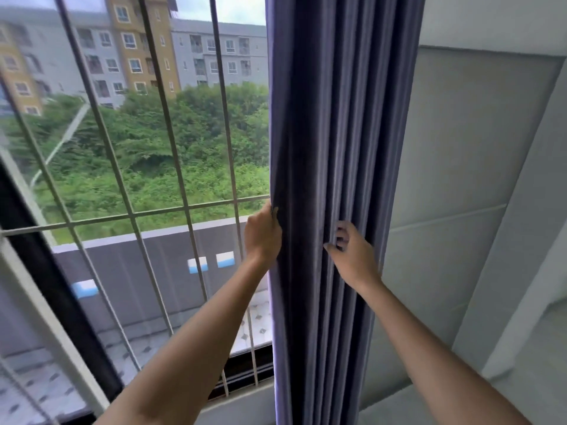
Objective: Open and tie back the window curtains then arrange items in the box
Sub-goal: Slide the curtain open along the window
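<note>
Purple-grey cloth, smooth and heavy, makes up the curtain [337, 148], which hangs gathered into deep vertical pleats at the right edge of the window [138, 133], against the pale wall [475, 148]. The folds run as long rounded ridges from the top of the view down past the sill. The left hand [263, 233] grips the curtain's leading edge beside the glass, its fingers [274, 211] curled round the hem and clamped on the cloth. The right hand [352, 253] rests on the front of the pleats, slightly lower; its fingers [342, 233] are bent and hooked into a fold, thumb stretched out leftward across the ridges, so it too pinches the fabric. Both forearms are bare and reach up from the bottom of the view. Thin pale metal bars [181, 167] form a grid over the glass, set in a dark frame [58, 289]. Beyond them lie a grey balcony parapet, dense green bushes and blocky grey and ochre apartment buildings. The wall carries flat rectangular panels with shallow seams.
</note>
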Action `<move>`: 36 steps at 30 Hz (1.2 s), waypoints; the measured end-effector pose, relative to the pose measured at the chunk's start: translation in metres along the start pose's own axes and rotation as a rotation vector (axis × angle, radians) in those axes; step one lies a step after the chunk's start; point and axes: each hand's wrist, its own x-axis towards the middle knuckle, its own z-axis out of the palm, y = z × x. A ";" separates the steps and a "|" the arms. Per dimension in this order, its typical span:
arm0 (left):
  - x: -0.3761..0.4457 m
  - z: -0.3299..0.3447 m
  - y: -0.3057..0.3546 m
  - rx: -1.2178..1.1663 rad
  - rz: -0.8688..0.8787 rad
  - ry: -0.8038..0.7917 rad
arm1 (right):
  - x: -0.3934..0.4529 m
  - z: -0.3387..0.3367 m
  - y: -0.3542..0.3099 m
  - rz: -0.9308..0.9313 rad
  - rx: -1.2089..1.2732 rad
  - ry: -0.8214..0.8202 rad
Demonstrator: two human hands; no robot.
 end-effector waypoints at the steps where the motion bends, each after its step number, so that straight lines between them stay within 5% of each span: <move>1: 0.001 -0.003 -0.007 -0.017 0.001 -0.015 | 0.006 0.005 -0.009 -0.016 -0.008 -0.015; 8: -0.004 0.002 -0.056 -0.017 -0.062 -0.243 | 0.041 0.054 -0.041 0.009 -0.081 -0.158; 16: -0.041 0.001 -0.088 -0.179 -0.089 -0.335 | 0.009 0.121 0.018 0.130 -0.277 -0.250; 27: -0.027 -0.003 -0.082 -0.349 -0.067 -0.216 | -0.042 0.157 0.045 0.109 -0.644 -0.370; 36: -0.011 0.002 -0.054 -0.406 0.055 -0.241 | -0.070 0.173 0.046 0.146 -0.702 -0.473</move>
